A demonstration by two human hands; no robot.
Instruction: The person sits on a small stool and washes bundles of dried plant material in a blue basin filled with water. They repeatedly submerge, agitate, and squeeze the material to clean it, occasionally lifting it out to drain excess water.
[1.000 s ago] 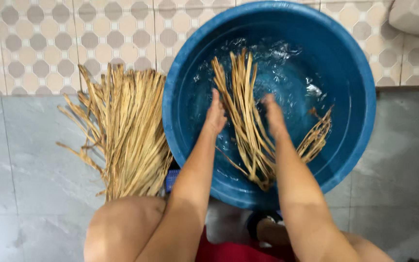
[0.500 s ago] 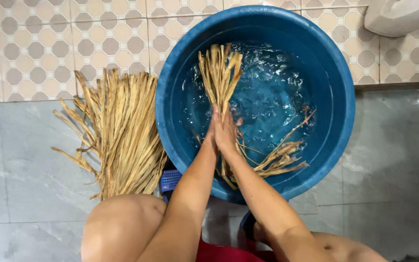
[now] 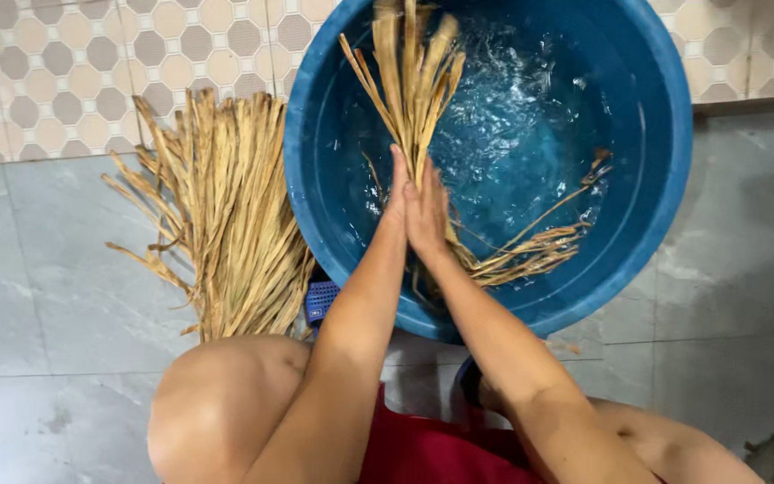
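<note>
A big blue plastic basin (image 3: 665, 179) holds rippling water. My left hand (image 3: 397, 193) and my right hand (image 3: 428, 215) are pressed palm to palm around a bundle of wet tan straw strips (image 3: 414, 76) that fans upward out of the water. A smaller clump of wet strips (image 3: 539, 251) lies in the water at the lower right of the basin. A pile of dry straw strips (image 3: 226, 215) rests on the floor to the left of the basin, apart from both hands.
The floor is grey tile (image 3: 38, 269); the wall behind has beige and grey patterned tile (image 3: 55, 81). My bare knees (image 3: 217, 403) frame the basin. A small blue item (image 3: 320, 300) shows under the basin's left rim.
My hands came together from apart, gathered the strips between the palms and lifted the bundle upright. The view has moved closer to the basin.
</note>
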